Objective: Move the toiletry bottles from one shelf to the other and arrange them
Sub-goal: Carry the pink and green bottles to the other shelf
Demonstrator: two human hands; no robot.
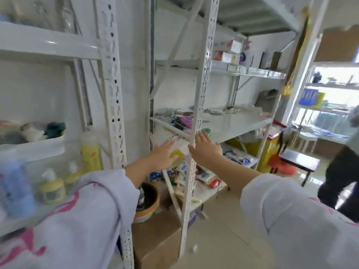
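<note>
Both hands are out in front, reaching toward the second shelving unit. Left hand (164,153) and right hand (206,150) have fingers extended and mostly flat, palms facing in toward each other. Between them sits a yellow bottle with a whitish cap (177,153). The left palm looks to be touching its side; the right is just beside it, and I can't tell if it's touching. Neither hand is wrapped around it, so it's either a two-palm press or a hand-off/set-down. Can't tell which.

Remaining toiletry bottles are on the near-left shelf (29,216): tall yellow bottle (91,150), two squat yellow pump bottles (51,186), and a blue bottle (14,191).

Doing this step well, my read:
- Curl the fingers round the bottle body; a flat-palm squeeze slips easily.
- Keep it upright and clear the perforated upright post (194,152), which stands right at the right hand.
- Set it on bare shelf board (239,125), not on the clutter at the back.
- Leave room alongside for the rest, so arranging is one pass.

Hard to see:
- Frame is motion-blurred, labels unreadable.
- Bottle is mostly hidden by the hands and post; whether it rests on anything is unclear.
- Lower-shelf packets (204,175) are a jumble, contents unknown.
- Another person at right edge (342,171) is cut off.
</note>
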